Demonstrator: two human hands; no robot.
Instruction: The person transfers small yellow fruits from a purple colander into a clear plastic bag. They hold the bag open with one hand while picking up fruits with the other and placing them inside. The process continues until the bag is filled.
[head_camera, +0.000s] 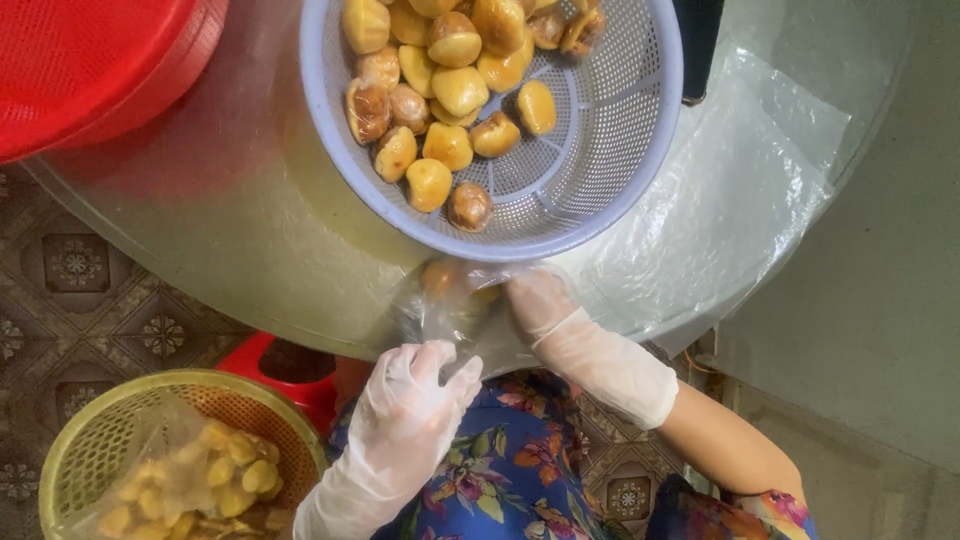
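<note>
Two gloved hands, left hand (415, 400) and right hand (538, 303), on clear bag (455, 305).

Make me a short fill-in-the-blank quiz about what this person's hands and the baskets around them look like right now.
1. Both hands, left hand and right hand, wear thin translucent ____.
2. The small buns lie in a ____ colander.
3. The hands hold a clear plastic ____.
4. The basket at lower left is ____.

Missing words: gloves; blue; bag; yellow
</note>
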